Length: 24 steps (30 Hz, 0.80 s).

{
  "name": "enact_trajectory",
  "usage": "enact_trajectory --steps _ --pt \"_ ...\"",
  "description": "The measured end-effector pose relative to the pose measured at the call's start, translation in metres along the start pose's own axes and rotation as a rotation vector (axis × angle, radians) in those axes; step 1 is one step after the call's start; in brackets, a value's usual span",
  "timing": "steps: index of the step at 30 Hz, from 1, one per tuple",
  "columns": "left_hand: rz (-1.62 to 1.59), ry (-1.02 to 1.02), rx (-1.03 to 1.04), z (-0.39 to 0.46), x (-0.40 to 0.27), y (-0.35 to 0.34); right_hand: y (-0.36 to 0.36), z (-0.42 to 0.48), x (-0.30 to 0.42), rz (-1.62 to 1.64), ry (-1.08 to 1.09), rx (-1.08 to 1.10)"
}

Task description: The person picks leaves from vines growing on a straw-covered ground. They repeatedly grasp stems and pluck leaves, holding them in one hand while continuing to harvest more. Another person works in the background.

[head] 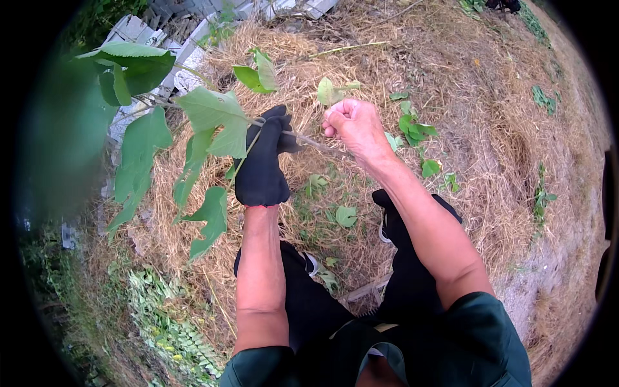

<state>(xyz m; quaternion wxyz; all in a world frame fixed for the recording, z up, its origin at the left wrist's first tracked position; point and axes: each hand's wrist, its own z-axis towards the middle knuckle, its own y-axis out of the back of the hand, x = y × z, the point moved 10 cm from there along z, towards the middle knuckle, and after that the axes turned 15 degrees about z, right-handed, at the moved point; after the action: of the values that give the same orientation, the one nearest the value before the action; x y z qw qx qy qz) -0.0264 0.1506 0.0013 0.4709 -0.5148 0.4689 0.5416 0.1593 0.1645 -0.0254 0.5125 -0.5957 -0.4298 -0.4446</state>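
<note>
My left hand, in a black glove, grips a thin leafy branch. Large lobed green leaves spread from the branch to the left of the glove, and some have holes or ragged edges. To the right of the glove the stem is bare and reaches my right wrist, where its end is hidden. My right hand has no glove; its fingers are curled in with the thumb against them. A pale green leaf shows just beyond those fingers, and I cannot tell whether they pinch it or it lies behind them.
Dry straw-like grass covers the ground, with loose green leaves scattered on it. Pale broken slabs are heaped at the upper left. Cut greenery lies at the lower left. A piece of wood lies between my legs.
</note>
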Motion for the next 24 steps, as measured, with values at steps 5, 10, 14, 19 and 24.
enact_trajectory --steps 5,10,14,19,24 --pt "0.028 0.012 0.073 -0.002 0.002 -0.003 -0.028 -0.012 0.009 -0.175 0.008 0.181" --pt "0.043 -0.023 0.181 -0.005 0.007 -0.023 -0.037 -0.008 -0.003 0.163 -0.009 0.230" --pt "0.053 -0.029 0.189 -0.008 0.007 -0.028 -0.034 -0.005 -0.002 0.256 0.007 0.193" --pt "0.013 -0.016 0.181 -0.010 0.008 -0.032 -0.022 -0.003 -0.011 0.091 -0.038 0.101" --pt "0.008 -0.110 0.159 -0.010 0.005 -0.028 -0.011 0.006 -0.038 0.018 -0.135 0.073"
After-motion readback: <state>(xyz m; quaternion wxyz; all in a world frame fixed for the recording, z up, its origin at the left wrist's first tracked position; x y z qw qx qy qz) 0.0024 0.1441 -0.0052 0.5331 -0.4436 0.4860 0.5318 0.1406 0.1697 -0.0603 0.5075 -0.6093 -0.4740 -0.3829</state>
